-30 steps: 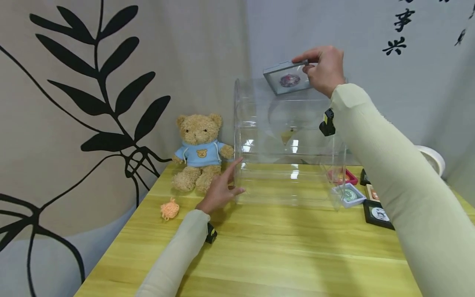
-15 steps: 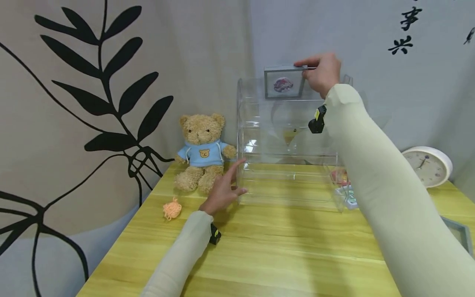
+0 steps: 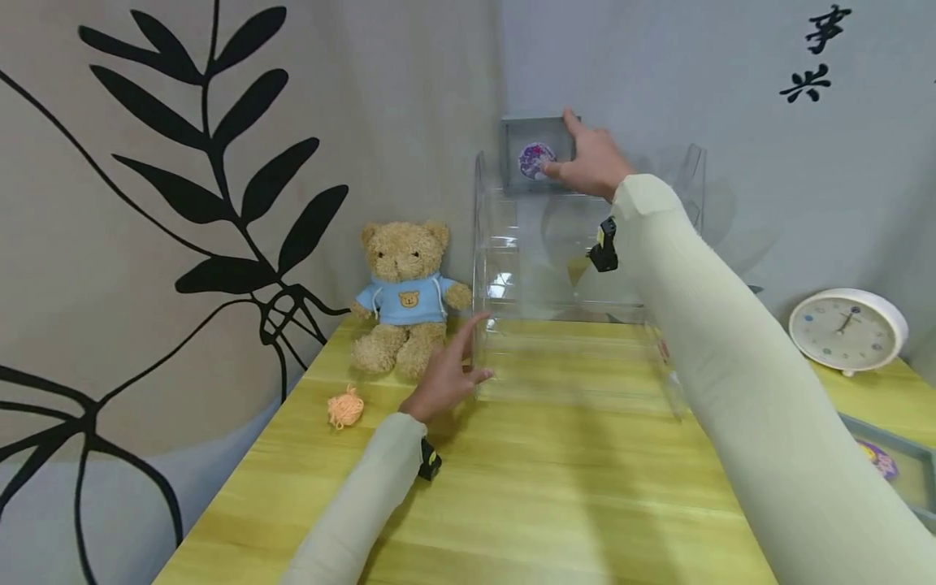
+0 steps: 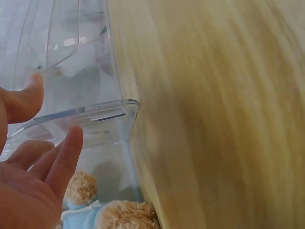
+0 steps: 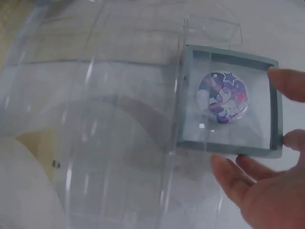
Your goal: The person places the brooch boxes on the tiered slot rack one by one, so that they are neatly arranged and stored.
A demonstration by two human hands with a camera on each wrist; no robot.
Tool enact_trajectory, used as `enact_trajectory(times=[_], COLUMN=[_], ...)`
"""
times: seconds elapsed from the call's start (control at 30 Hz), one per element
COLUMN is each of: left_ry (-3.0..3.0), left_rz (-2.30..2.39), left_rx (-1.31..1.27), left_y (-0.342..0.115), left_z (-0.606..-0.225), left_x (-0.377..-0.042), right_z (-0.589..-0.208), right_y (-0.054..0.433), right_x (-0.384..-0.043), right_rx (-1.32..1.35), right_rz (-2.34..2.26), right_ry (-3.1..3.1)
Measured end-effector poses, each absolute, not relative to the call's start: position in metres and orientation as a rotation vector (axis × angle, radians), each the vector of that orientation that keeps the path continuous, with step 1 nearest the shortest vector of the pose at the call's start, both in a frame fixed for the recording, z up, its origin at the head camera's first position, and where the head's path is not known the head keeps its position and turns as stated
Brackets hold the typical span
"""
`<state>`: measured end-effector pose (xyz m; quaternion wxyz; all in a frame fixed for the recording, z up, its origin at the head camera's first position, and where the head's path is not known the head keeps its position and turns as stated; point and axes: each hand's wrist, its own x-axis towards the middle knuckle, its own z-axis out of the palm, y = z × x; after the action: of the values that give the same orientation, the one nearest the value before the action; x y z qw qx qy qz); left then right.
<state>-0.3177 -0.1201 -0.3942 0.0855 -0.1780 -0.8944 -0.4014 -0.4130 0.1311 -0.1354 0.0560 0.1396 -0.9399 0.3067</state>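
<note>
A clear stepped plastic rack (image 3: 504, 268) stands on the wooden table. On its top tier a square grey display frame (image 5: 231, 148) stands nearly upright, with a round purple cartoon badge (image 5: 223, 98) inside. My right hand (image 3: 594, 162) holds this frame by its right side; in the head view the index finger lies at the top edge and the thumb lower, in front of it. My left hand (image 3: 442, 374) is at the rack's left side, thumb and fingers spread on either side of the side panel's edge (image 4: 86, 114); firm contact is hard to tell.
A teddy bear (image 3: 406, 305) in a blue hoodie sits left of the rack, with a peach yarn ball (image 3: 345, 407) in front. At right are a white clock (image 3: 848, 329) and another grey frame (image 3: 910, 475), partly behind the sleeve. A curtain hangs behind.
The right hand has lowered the tilted frame onto the top tier, then shifted it left and turned it to face forward. The left hand stays at the rack's side. The head view has swung slightly left.
</note>
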Motion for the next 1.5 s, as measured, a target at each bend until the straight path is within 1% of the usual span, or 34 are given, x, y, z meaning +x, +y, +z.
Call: enact_trajectory(times=[0.17,0.33,0.47,0.57,0.73,0.87,1.03,1.17,1.27,1.5], left_ry=[-2.671,-2.684,-2.669,-2.655,-2.670,-2.669,-2.678,-2.677,-2.684,-2.673], left_rz=[-1.186,-1.168,-1.133,-1.138,-1.150,-1.143,-1.108,-1.108,-1.127,-1.177], left_rx=[-0.514,-0.526,-0.587,-0.583,-0.541,-0.536,-0.494,-0.467,-0.464,-0.475], left_y=[-0.119,-0.119,-0.121,-0.126,-0.139,-0.145,-0.149,-0.150,-0.150,-0.153], left_z=[-0.388,-0.384,-0.375,-0.369,-0.368,-0.368,-0.369,-0.369,-0.370,-0.372], left_x=[-0.321,-0.325,-0.333,-0.334,-0.331,-0.329,-0.325,-0.323,-0.322,-0.319], right_z=[-0.139,-0.148,-0.155,-0.167,-0.200,-0.229,-0.260,-0.284,-0.302,-0.333], right_y=[0.128,0.135,0.157,0.173,0.200,0.228,0.268,0.300,0.324,0.373], right_x=[-0.409,-0.393,-0.368,-0.344,-0.303,-0.282,-0.272,-0.269,-0.267,-0.269], right_rx=[0.583,0.630,0.625,0.606,0.601,0.605,0.559,0.588,0.606,0.519], right_rz=[0.847,0.787,0.769,0.701,0.744,0.714,0.665,0.626,0.591,0.469], right_ry=[-2.851,-2.836,-2.757,-2.683,-2.641,-2.586,-2.557,-2.583,-2.631,-2.719])
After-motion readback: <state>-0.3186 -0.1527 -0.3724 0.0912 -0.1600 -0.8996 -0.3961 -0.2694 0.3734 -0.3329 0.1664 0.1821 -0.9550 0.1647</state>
